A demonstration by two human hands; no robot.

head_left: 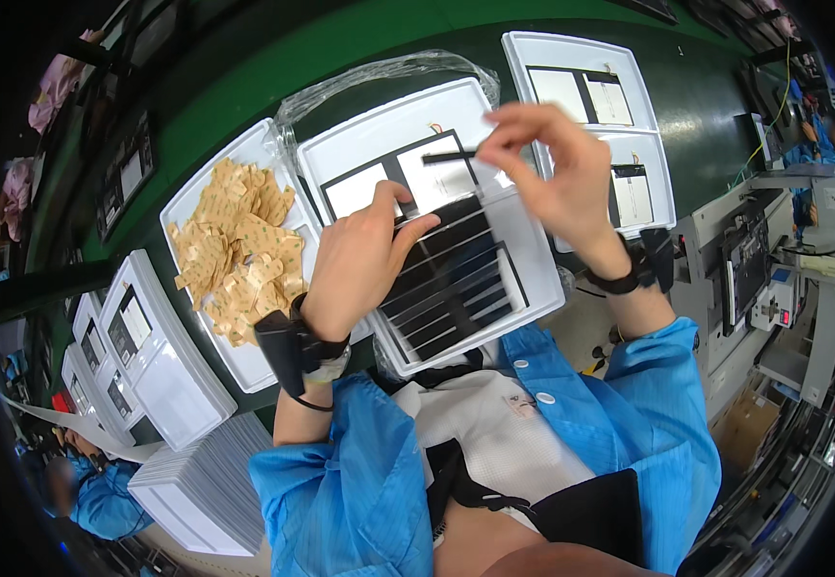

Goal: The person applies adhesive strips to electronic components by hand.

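My right hand [557, 163] pinches a narrow black adhesive strip [448, 157] between thumb and fingers, raised over the middle white tray [340, 144]. My left hand [360, 252] grips the upper edge of a sheet of black strips [451, 264] with thumb and bent fingers. The sheet slants over the near half of that tray and shows several parallel black bands with pale gaps. Behind it lie flat battery packs, one white and black [435, 183] beside another [355, 189] partly hidden by my left hand.
Left of the middle tray, a white tray [179, 197] holds a heap of tan backing papers [239, 240]. Another tray with battery packs [557, 91] lies to the right. Stacked trays [196, 486] stand at lower left, near another person [105, 495]. Equipment [749, 269] occupies the right side.
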